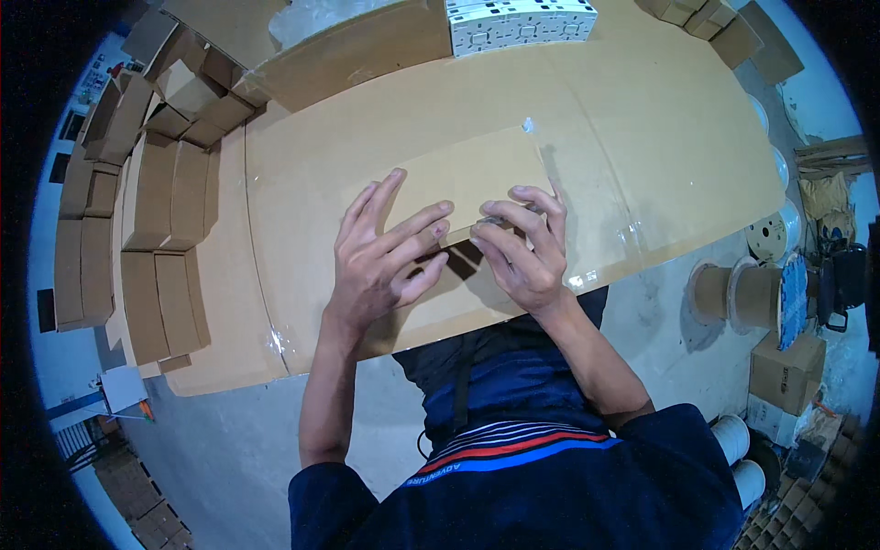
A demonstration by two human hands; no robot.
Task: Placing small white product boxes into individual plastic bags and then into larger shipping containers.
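Observation:
A flat brown cardboard blank [467, 179] lies on the cardboard-covered table [642, 119] in front of me. My left hand [380, 261] rests on its near left edge with fingers spread, the fingertips pointing right. My right hand [522, 252] presses down on the near right corner, fingers bent and apart, folding or holding a small flap beneath them. The fingertips of both hands almost meet at the blank's near edge. What lies under the right fingers is hidden.
Rows of folded brown boxes [165, 238] line the table's left side and far left corner. A white patterned box [518, 23] stands at the far edge. On the floor at right are spools [742, 293] and a small carton [784, 367].

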